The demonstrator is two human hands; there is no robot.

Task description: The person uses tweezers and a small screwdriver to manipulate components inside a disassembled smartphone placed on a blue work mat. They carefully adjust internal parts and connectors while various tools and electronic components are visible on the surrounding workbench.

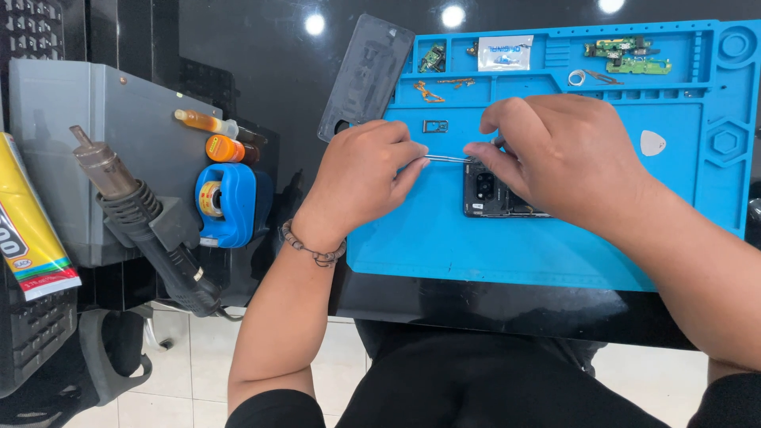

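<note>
An opened black phone (490,194) lies on a blue repair mat (444,238), its camera end showing and the rest hidden under my right hand. My left hand (361,178) pinches thin metal tweezers (448,158), whose tip points right toward the phone's top edge. My right hand (559,154) rests over the phone with thumb and forefinger pinched at the tweezer tip; what they pinch is too small to tell. A beaded bracelet (311,246) circles my left wrist.
A grey phone back cover (366,75) leans at the mat's top left. The mat's trays hold small green circuit boards (626,55), a white sachet (505,52), flex cables and a SIM tray (435,126). A hot-air gun (139,214), blue solder-wire holder (226,202), glue tube (28,230) sit left.
</note>
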